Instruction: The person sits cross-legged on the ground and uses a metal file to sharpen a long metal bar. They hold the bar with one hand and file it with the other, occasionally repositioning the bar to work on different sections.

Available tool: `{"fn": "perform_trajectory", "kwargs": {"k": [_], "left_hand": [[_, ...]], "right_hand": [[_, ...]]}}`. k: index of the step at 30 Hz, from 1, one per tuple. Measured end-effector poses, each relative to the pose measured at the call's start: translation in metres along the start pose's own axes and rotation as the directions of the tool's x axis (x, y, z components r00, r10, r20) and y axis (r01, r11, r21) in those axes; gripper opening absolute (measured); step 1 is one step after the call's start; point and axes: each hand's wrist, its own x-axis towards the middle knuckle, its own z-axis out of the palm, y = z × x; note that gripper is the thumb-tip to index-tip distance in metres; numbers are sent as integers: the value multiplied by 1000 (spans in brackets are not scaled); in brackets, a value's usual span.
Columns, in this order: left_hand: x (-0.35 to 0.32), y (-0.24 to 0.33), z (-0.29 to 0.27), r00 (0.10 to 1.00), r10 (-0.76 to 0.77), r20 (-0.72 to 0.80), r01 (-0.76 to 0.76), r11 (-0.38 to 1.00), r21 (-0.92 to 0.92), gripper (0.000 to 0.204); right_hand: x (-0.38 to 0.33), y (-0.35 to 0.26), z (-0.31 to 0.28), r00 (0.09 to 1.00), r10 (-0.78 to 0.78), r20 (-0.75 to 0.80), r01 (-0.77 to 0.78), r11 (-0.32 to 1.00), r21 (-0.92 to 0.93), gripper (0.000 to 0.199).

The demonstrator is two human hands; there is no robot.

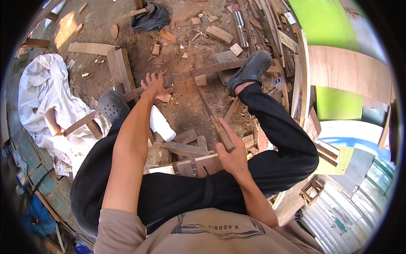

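My left hand presses flat on a long thin wooden strip that lies across the dirt floor. Fingers of my right hand are closed around the wooden handle of a hand saw, whose narrow blade runs up to the strip and meets it near its middle. My right foot in a dark clog rests on the strip's right end, above a grey block. My left foot in another dark clog stands beside the strip's left end.
Wood offcuts lie between my legs. A white sheet is spread at left, a white foam piece near my left knee. A hammer on a black bag lies at top. Stacked planks and green panels stand right.
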Motion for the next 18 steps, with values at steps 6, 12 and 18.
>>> {"fn": "perform_trajectory", "kwargs": {"k": [6,12,18], "left_hand": [[0,6,13,999,47,21,-47,999,7,92],[1,-3,3,1000,-6,-15,7,1000,6,83],[12,7,11,999,42,-32,-42,999,19,76]], "right_hand": [[73,26,29,985,168,32,-166,985,-47,59],[-1,9,1,997,37,61,-38,999,11,64],[97,34,42,988,152,-5,-152,987,-49,58]]}}
